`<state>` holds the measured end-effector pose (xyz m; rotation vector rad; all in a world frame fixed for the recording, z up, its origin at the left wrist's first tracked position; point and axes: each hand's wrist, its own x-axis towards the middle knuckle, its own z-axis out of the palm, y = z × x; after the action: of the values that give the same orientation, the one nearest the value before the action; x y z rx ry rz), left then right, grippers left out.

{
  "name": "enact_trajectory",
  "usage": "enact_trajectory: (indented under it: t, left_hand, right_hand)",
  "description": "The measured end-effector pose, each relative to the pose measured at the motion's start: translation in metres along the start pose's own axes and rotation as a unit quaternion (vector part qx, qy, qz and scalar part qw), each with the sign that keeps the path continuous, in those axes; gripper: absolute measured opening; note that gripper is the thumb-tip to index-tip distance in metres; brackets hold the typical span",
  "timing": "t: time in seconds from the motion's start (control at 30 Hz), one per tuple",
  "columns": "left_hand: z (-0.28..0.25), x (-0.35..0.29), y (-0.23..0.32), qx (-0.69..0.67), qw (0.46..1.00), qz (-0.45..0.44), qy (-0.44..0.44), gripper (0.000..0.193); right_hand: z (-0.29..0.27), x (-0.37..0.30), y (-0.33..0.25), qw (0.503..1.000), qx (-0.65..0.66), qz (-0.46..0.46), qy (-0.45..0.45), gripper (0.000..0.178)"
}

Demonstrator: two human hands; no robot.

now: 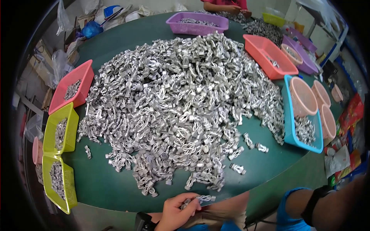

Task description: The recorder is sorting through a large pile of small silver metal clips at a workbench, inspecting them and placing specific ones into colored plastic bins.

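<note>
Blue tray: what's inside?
The blue tray shows silver metal pieces in its near part; a peach bowl covers much of the rest, hiding anything beneath it.

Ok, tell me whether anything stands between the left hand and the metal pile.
Nothing visible does: the left hand, holding looped metal pieces, is at the near edge of the green table, with the pile just beyond.

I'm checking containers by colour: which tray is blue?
The light-blue tray at right, holding metal pieces; the coral trays, yellow-green trays and purple trays differ in colour.
</note>
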<state>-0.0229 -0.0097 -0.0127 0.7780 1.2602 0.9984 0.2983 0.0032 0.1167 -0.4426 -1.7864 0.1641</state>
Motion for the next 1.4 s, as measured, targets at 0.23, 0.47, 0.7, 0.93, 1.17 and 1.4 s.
enact_trajectory:
  t: [0.23,0.47,0.7,0.93,1.17,1.4]
  left_hand:
    - [0.002,-0.004,-0.001,-0.087,0.996,-0.003,-0.008,0.011]
    - [-0.001,0.001,0.000,-0.035,0.999,0.006,-0.004,0.013]
    - [-0.003,0.006,0.001,-0.061,0.998,0.011,-0.009,0.014]
    - [-0.006,-0.002,0.007,-0.133,0.991,-0.024,-0.003,0.013]
    - [0.008,-0.003,0.007,-0.190,0.981,0.010,-0.031,0.016]
    - [0.010,-0.006,0.010,-0.165,0.985,0.012,-0.041,0.017]
  right_hand:
    - [0.071,0.031,0.016,0.999,-0.017,-0.037,0.001,0.037]
    - [0.031,-0.002,0.022,0.999,-0.022,0.013,0.047,0.033]
    - [0.142,0.044,0.037,0.995,-0.032,0.052,0.073,0.028]
    - [0.174,-0.036,0.027,0.872,0.081,0.468,-0.115,0.022]
    - [0.187,-0.062,0.007,0.791,0.205,0.566,-0.109,0.034]
    - [0.185,-0.070,0.015,0.740,0.258,0.617,-0.076,0.023]
